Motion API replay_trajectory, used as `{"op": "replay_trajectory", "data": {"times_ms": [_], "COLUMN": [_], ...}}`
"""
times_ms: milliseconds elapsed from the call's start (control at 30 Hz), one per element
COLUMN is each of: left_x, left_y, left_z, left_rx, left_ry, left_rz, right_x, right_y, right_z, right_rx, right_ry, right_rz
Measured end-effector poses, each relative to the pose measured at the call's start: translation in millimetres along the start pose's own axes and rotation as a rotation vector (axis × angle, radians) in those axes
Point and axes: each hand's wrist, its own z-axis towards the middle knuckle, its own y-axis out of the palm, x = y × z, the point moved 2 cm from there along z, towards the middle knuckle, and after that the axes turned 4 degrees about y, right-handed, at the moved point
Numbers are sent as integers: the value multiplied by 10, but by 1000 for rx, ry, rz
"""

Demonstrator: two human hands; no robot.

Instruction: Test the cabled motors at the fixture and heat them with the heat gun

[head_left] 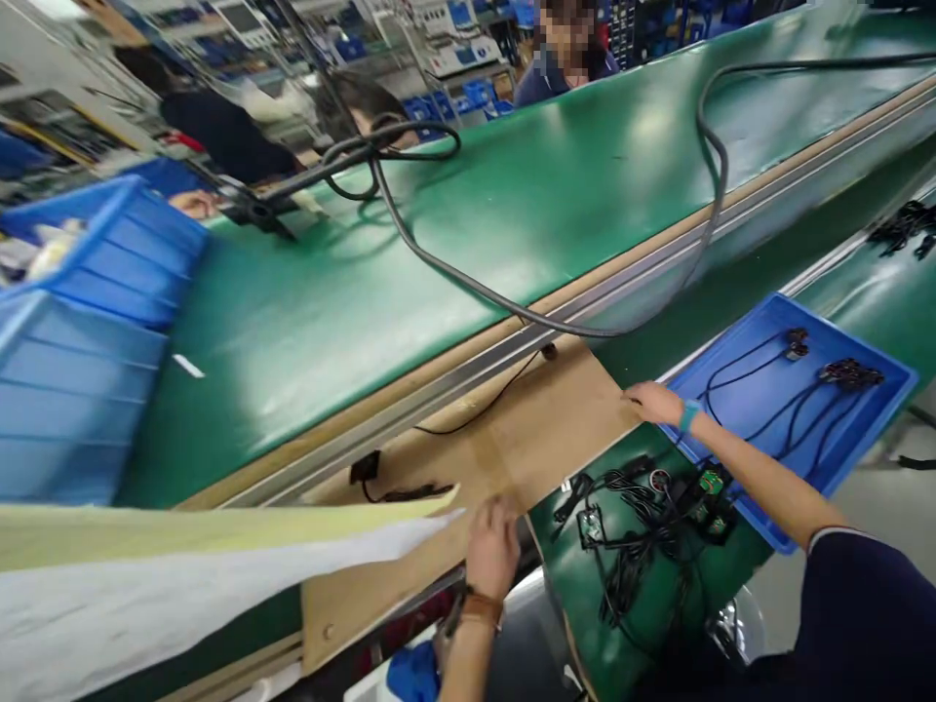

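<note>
Head view. A brown board (512,439) lies flat on the counter (643,604), its long axis running from lower left to upper right, alongside the metal rail (468,366) of the green conveyor belt (409,263). The left hand (492,546) rests palm down on the board's near edge, fingers (504,512) spread and flat, closed on nothing. The right hand (654,402) touches the board's far right corner, fingers laid loosely over the edge; whether they pinch it cannot be told. Judged from its thin, even face, the board is probably light and stiff, likely to slide rather than bend, and best taken at opposite edges, where the hands now lie. Just right of the board lies a tangle of black cables with small circuit boards (650,517); beyond it a blue tray (863,439) holds more leads. Left of the board, pale sheets (182,556) overhang its near end. A thick black cable (453,273) crosses the belt beyond the board. Blue crates (80,390) stand far left.
</note>
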Motion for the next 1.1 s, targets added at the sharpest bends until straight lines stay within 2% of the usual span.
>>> {"op": "replay_trajectory", "data": {"times_ms": [100, 167, 233, 300, 367, 433, 567, 667, 733, 800, 867, 933, 1033, 1100], "left_x": [591, 983, 1335, 1609, 1778, 1844, 1768, 1646, 1584, 1558, 1567, 1595, 1623, 1612], "left_y": [505, 738, 896, 989, 1038, 1060, 1088, 1132, 1176, 1219, 1251, 1276, 1310, 1324], "left_z": [-615, -990, -1279, -1467, -1566, -1591, -1429, -1138, -902, -659, -429, -228, -8, 85], "left_rx": [-31, -49, -79, -99, -82, -44, -27, -14, -10, -15, -22, -37, -81, -117], "left_ry": [-48, -145, -237, -312, -386, -477, -641, -695, -708, -709, -703, -696, -696, -693], "left_rz": [-168, -272, -342, -386, -408, -392, -265, -221, -220, -217, -211, -203, -188, -189], "right_x": [348, 395, 287, 106, -50, -125, -64, -27, -86, -226, -424, -622, -759, -711], "right_y": [286, 509, 737, 938, 1081, 1151, 1083, 884, 693, 479, 265, 67, -200, -369], "right_z": [-781, -1060, -1135, -1083, -997, -938, -989, -1207, -1426, -1671, -1920, -2163, -2504, -2691], "right_rx": [-74, -105, -123, -137, -157, -185, -178, 3, 136, 180, 112, -53, -329, -415], "right_ry": [47, 114, 163, 216, 271, 303, 319, 248, 177, 122, 95, 86, 27, -91], "right_rz": [15, 13, -31, -97, -139, -150, -109, 70, 388, 853, 1325, 1682, 1973, 2101]}}
